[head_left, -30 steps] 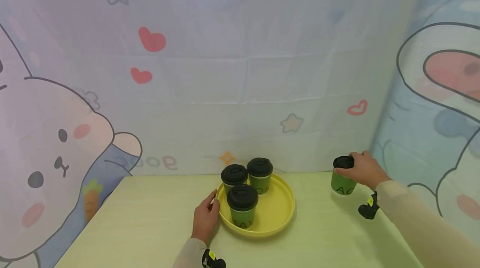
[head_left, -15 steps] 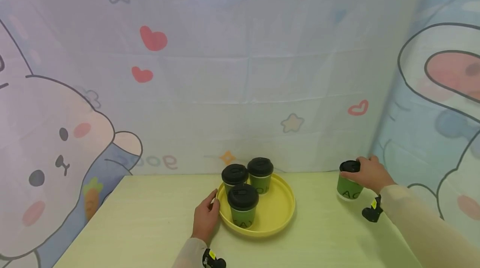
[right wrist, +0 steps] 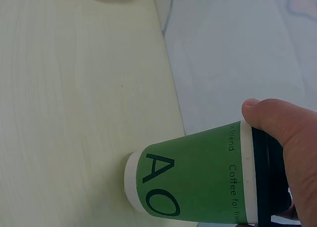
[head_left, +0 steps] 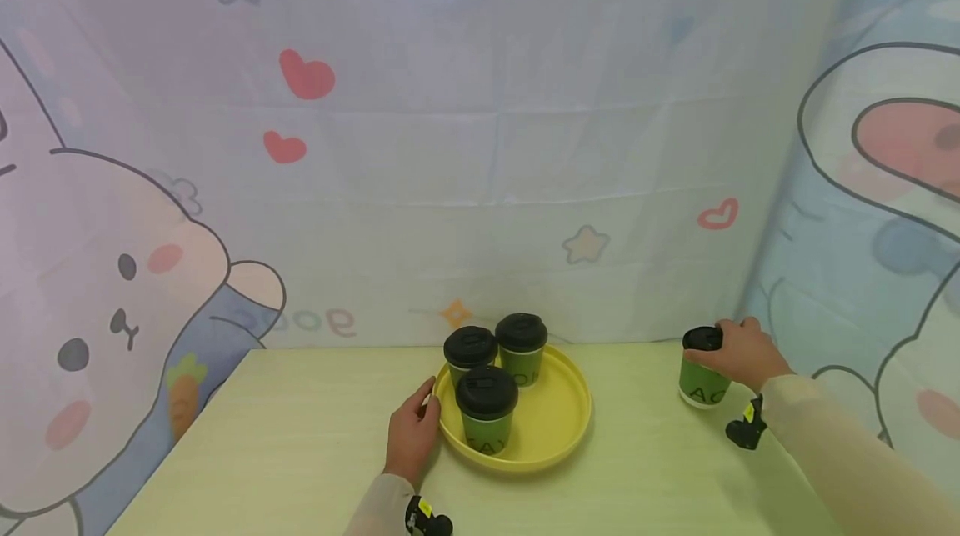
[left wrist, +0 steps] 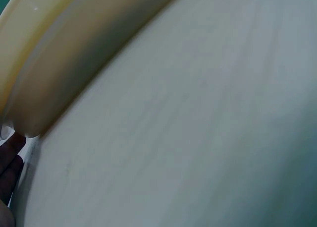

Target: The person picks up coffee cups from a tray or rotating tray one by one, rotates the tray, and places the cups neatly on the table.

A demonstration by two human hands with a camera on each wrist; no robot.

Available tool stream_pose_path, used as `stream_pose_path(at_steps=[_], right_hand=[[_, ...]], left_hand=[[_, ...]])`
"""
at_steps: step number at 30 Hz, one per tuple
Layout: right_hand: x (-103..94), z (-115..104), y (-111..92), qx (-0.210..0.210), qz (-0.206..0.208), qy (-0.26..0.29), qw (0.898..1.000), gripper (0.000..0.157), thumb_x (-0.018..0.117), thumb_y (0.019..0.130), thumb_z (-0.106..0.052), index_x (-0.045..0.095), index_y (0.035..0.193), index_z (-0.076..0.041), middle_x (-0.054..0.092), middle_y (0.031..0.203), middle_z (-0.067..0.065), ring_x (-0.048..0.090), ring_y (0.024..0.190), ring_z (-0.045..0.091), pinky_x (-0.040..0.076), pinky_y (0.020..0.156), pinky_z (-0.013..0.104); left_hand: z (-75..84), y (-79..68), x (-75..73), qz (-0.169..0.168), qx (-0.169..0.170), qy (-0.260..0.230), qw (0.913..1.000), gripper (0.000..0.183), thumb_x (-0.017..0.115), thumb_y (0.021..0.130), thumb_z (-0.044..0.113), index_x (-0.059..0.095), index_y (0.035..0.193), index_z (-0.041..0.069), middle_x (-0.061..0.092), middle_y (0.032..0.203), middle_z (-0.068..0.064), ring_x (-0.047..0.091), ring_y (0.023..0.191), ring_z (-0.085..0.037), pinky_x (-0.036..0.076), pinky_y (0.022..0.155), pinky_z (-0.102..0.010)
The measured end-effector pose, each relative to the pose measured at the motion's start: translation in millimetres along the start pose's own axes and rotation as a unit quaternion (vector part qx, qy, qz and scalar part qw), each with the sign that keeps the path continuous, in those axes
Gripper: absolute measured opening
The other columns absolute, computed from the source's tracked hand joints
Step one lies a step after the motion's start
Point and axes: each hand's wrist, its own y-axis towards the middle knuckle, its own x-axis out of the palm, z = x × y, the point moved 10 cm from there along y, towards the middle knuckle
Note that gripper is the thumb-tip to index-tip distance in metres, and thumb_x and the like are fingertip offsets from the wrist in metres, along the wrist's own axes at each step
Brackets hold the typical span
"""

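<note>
At the left rim of a round yellow tray [head_left: 558, 428], my left hand [head_left: 411, 436] holds the edge with thumb and fingers. Parts of its fingers [left wrist: 10, 162] show by the rim in the left wrist view. Three green paper cups with black lids stand on the tray: a front cup [head_left: 487, 415], a back-left cup [head_left: 469, 348] and a back-right cup [head_left: 521, 344]. My right hand [head_left: 746, 355] grips another green coffee cup [right wrist: 198, 180] around its black lid, thumb on the near side. This cup is upright, its base at the tabletop, right of the tray.
The pale wooden table [head_left: 315, 428] reaches back to a hanging cloth backdrop [head_left: 420, 186] with cartoon prints. A second printed cloth [head_left: 885, 269] closes off the right side, close to my right arm.
My right hand and its cup have moved slightly right and down toward the front, the cup's base lowering to the table. The left hand, the tray and its cups stay put.
</note>
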Motion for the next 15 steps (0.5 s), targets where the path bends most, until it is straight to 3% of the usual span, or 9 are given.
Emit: stream_pose_path(at_steps=[15], right_hand=[[-1.8, 10.3, -3.2, 0.017, -0.007, -0.008, 1.0, 0.104, 0.065, 0.086, -0.068, 0.042, 0.133, 0.022, 0.041, 0.112, 0.042, 0.054, 0.093, 0.051, 0.051, 0.073, 0.059]], left_hand=[[-0.8, 0.3, 0.1, -0.006, -0.006, -0.004, 1.0, 0.043, 0.054, 0.103, 0.026, 0.059, 0.144, 0.015, 0.061, 0.14, -0.008, 0.067, 0.115, -0.026, 0.051, 0.099, -0.047]])
